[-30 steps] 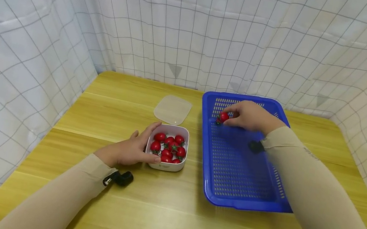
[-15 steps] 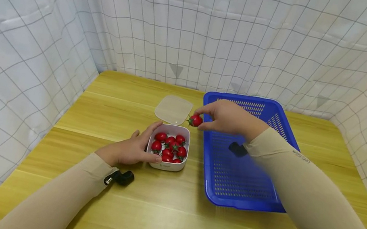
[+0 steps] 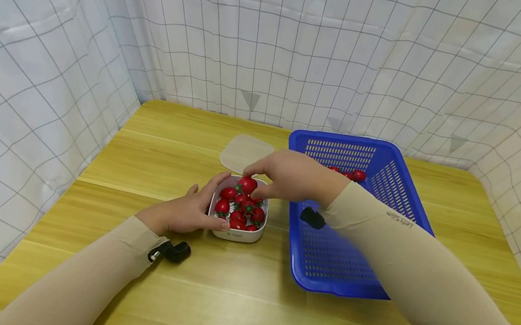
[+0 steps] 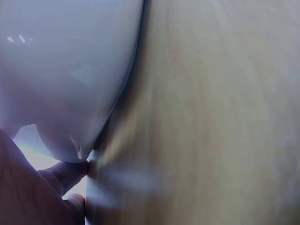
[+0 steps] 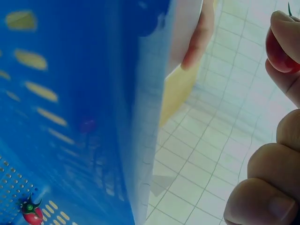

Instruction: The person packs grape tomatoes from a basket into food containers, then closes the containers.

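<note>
Tomato (image 3: 247,184) pinched in right hand (image 3: 297,177), left hand (image 3: 189,211) gripping box (image 3: 243,236), lid (image 3: 244,151) behind, sleeve (image 3: 407,252) across basket (image 3: 332,287)

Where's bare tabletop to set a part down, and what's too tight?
Main bare patch: the table in front of the white box, between left sleeve and blue basket. Another: left of the lid, beyond the left grip. Crowded: the box itself, holding tomatoes with the right grip over it, and the narrow box-to-basket strip, partly overhung by that grip.

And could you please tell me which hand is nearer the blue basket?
The right hand: it reaches past the basket's edge to the white box; the left hand holds the box's opposite side, away from the basket.
</note>
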Demonstrator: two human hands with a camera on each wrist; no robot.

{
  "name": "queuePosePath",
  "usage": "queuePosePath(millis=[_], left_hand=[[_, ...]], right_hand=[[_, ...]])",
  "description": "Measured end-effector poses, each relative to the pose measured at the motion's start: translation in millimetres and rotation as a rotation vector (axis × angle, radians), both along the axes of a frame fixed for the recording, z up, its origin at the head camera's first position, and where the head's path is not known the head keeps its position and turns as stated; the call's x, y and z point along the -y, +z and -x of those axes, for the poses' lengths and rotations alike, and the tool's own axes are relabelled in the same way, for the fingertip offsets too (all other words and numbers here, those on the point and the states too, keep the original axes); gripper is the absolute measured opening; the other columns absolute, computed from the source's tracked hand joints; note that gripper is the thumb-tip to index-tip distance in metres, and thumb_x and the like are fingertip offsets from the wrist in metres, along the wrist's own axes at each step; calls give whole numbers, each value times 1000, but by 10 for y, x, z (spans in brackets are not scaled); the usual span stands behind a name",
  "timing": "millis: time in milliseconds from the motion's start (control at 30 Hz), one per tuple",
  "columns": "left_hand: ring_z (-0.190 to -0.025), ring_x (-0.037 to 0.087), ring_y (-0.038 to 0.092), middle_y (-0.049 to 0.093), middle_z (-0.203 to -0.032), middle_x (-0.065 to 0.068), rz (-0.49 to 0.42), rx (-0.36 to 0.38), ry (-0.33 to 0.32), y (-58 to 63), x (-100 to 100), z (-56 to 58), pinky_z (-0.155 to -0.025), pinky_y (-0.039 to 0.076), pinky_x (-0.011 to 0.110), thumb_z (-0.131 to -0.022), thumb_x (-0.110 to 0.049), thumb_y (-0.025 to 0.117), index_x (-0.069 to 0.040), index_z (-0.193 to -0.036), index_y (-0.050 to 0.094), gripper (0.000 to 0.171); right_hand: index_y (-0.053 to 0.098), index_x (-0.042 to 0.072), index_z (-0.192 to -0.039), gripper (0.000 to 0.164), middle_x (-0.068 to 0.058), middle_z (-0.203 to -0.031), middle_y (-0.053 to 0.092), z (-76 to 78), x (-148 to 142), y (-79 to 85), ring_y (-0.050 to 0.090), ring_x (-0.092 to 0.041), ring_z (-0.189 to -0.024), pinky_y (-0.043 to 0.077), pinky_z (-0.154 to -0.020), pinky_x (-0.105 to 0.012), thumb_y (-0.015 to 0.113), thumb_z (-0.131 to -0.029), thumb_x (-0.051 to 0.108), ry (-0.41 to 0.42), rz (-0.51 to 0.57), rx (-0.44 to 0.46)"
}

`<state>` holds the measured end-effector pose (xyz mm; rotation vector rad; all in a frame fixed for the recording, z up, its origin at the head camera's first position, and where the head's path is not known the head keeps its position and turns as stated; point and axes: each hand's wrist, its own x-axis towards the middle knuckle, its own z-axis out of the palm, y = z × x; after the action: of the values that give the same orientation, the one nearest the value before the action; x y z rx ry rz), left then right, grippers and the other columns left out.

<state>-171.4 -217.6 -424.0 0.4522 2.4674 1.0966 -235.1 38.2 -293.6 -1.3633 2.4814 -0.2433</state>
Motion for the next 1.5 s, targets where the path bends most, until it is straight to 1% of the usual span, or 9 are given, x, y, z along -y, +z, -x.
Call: queuePosePath(millis=[133, 333, 400, 533, 800, 933, 1033, 1200, 1500], left_hand=[[-161, 49, 15, 22, -175, 12, 3, -4, -3, 1, 4, 3, -125, -14, 69, -91, -55, 75, -30, -169, -7, 115], [-161, 53, 3, 15, -177, 9, 7, 1, -7, 6, 11, -4, -124, -11, 74, -92, -56, 74, -30, -169, -8, 115], [-161, 53, 1, 13, -177, 9, 4, 2, -6, 9, 7, -6, -123, -11, 75, -92, -55, 74, -30, -169, -8, 116], [-160, 55, -3, 15, -177, 11, -6, 0, 4, 7, -3, -7, -124, -10, 74, -91, -54, 76, -28, -169, -6, 116], [-159, 56, -5, 19, -175, 14, -11, -13, 11, 1, -2, 2, -125, -10, 72, -89, -54, 78, -27, -170, -4, 118], [-159, 56, -6, 19, -176, 14, -11, -3, 11, -2, -4, 3, -125, -9, 73, -89, -54, 78, -27, -170, -5, 118], [-159, 56, -8, 18, -176, 13, -8, -1, 18, -8, -7, 3, -125, -9, 73, -89, -53, 78, -28, -170, -5, 118], [-159, 56, -6, 18, -175, 14, -8, -5, 19, -3, -16, -1, -125, -10, 73, -89, -53, 78, -26, -170, -4, 118], [-160, 55, -2, 19, -175, 14, -9, -6, 16, 5, -20, 2, -124, -11, 72, -90, -51, 77, -26, -169, -4, 116]], right_hand=[[73, 24, -133, 36, 7, -106, 74, -14, 43, -20, 65, -18, -90, 57, -85, -34, 74, -99, 34, 8, 9, -1], [69, 25, -142, 48, 4, -138, 71, -35, 35, -7, 68, -18, -124, 55, -107, -40, 77, -97, 38, -17, 30, 31], [67, 26, -144, 49, 3, -136, 72, -15, -15, 10, 69, -17, -117, 56, -104, -41, 76, -97, 39, -42, 35, 20], [66, 25, -144, 47, -5, -100, 73, 129, -219, 9, 63, -20, -86, 56, -90, -41, 73, -100, 38, -133, 57, -6], [63, 18, -147, 48, -11, -94, 78, 660, -839, -228, 69, -23, -74, 56, -93, -47, 70, -102, 34, -428, 77, -6], [60, 10, -149, 51, -18, -134, 71, 861, -1089, -419, 70, -32, -109, 48, -113, -56, 69, -102, 30, -492, 15, 3], [57, 5, -150, 55, -22, -153, 56, 941, -1209, -539, 55, -40, -140, 35, -124, -59, 69, -102, 27, -505, -21, 16], [53, 2, -152, 59, -25, -157, 50, 974, -1288, -671, 42, -48, -149, 31, -125, -60, 71, -101, 24, -510, -63, 56], [53, 1, -152, 61, -26, -147, 60, 942, -1291, -747, 54, -45, -140, 38, -121, -58, 74, -98, 21, -501, -92, 102]])
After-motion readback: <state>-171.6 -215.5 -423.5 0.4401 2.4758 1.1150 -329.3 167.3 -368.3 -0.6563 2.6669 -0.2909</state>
